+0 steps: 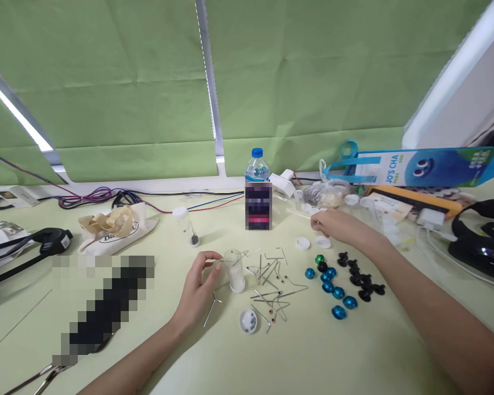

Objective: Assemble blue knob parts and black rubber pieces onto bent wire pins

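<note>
My left hand [201, 282] is at the left side of a clear plastic tube [233, 269] standing upright on a white base. Its thumb and index finger are drawn together beside the tube wall; what is between them is hard to see. Farther back, my right hand [327, 224] has its fingers closed at the end of a long clear plastic piece [299, 213]. Two white caps [302, 243] lie just below that hand. Bent metal wires [267, 271] spread to the right of the tube. A white cap with small dark bits [248, 321] sits in front.
Several blue beads [338, 293] and black stoppers [365, 282] lie to the right. A water bottle [257, 170] stands at the back. Another capped tube [188, 227] and a cloth pouch [117, 230] are on the left. A blue bag [420, 167] lies back right.
</note>
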A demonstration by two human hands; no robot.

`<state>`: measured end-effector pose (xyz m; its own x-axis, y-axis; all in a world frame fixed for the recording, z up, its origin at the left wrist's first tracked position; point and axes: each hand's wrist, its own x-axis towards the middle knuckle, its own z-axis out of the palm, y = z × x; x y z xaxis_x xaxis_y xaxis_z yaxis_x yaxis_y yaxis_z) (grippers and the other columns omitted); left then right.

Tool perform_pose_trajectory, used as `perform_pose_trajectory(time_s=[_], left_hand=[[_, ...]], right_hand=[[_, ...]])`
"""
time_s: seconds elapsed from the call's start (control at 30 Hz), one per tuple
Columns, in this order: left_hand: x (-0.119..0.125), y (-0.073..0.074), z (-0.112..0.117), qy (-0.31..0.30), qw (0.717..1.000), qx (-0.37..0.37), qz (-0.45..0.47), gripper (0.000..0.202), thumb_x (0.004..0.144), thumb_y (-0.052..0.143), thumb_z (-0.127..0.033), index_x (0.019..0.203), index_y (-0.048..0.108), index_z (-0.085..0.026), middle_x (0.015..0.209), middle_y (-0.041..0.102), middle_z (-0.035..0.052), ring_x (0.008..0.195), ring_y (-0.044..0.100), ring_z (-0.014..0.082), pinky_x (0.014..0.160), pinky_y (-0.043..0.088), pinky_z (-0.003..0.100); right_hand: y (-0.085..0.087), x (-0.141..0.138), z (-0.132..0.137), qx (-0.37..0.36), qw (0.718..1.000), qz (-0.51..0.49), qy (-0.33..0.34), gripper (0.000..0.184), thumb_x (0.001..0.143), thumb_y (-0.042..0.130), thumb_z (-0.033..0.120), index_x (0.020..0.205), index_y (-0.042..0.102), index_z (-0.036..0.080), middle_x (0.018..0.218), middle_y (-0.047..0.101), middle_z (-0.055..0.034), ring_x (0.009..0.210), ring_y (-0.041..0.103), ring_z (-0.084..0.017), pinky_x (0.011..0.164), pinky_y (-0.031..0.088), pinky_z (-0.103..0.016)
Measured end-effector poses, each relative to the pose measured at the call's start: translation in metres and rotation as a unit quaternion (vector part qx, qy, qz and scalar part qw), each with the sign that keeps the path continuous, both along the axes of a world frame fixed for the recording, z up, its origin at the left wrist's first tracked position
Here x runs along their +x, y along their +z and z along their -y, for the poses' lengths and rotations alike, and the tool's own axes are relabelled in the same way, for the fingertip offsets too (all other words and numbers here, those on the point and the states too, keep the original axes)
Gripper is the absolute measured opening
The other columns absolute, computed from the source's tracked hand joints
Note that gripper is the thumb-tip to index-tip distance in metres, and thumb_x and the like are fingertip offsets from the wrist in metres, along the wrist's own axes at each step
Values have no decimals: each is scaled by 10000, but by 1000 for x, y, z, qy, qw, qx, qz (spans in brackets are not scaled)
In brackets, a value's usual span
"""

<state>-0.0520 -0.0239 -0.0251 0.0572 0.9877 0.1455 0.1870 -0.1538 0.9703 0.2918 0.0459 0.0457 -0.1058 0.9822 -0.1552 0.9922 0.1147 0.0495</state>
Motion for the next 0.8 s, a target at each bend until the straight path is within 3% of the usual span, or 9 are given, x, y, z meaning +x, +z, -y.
perform_pose_trajectory(time_s=[0.1,0.23,0.4,0.8], left_hand=[[0,-2,0,-2,1000,-4,5,285,839,529,-452,990,579,-215,861,643,63,749,597,206,603,477,310],[0,-3,-2,-10,1000,-20,4,289,846,525,-458,993,575,-213,892,644,63,742,595,197,609,470,305],[-2,-5,-3,-16,999,-27,5,296,842,536,-471,988,578,-218,925,649,65,755,599,198,630,466,307],[0,2,-1,-13,998,-55,27,308,806,584,-471,961,589,-204,900,649,62,796,593,203,669,458,294]], right_hand=[[6,2,2,-50,998,18,-13,184,884,539,290,845,618,128,743,603,-21,663,567,-136,601,414,-268],[6,3,5,-104,992,54,-38,240,902,550,346,1005,599,135,944,631,-37,784,613,-144,703,517,-327],[-2,4,2,-109,991,71,-38,286,907,550,321,1134,565,149,1119,599,-74,936,610,-189,796,519,-391],[-19,9,-9,-72,996,50,-24,309,904,555,321,1159,556,146,1151,586,-83,963,604,-202,811,516,-399]])
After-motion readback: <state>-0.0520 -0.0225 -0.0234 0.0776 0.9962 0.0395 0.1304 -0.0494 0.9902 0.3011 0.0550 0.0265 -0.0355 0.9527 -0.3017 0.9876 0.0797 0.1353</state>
